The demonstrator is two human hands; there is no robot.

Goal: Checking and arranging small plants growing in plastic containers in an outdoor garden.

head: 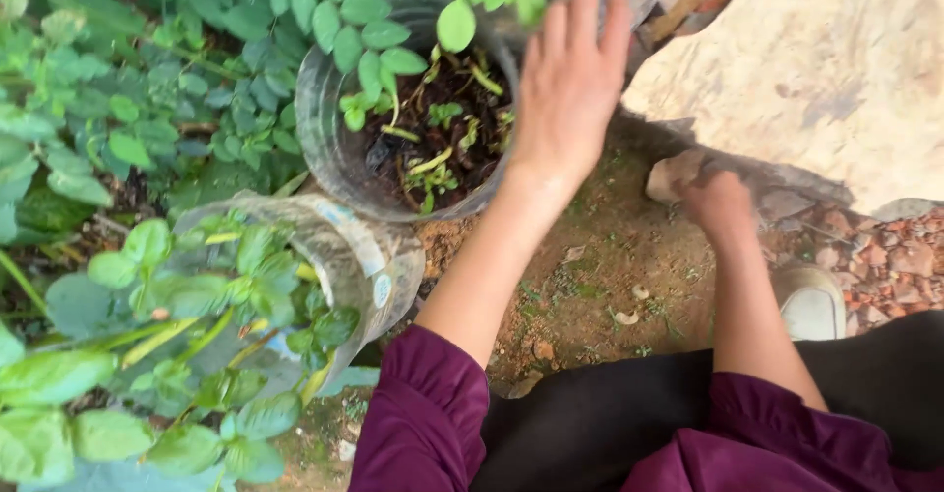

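My left hand (570,79) reaches forward with its fingers stretched out and close together, over the right rim of a clear plastic pot (320,123). The pot holds dark soil (447,143) and small green seedlings. Nothing is in that hand. My right hand (720,205) is lower and to the right, near the ground, its fingers curled around the end of a small pale stone (672,173). Both arms wear purple sleeves.
A second clear plastic pot (369,256) with leafy plants lies tilted at the lower left. A large pale rock (816,69) fills the upper right. Bare brown earth (600,266) lies between them, with reddish rubble (885,266) and a light shoe (811,300) at the right. Green foliage covers the left.
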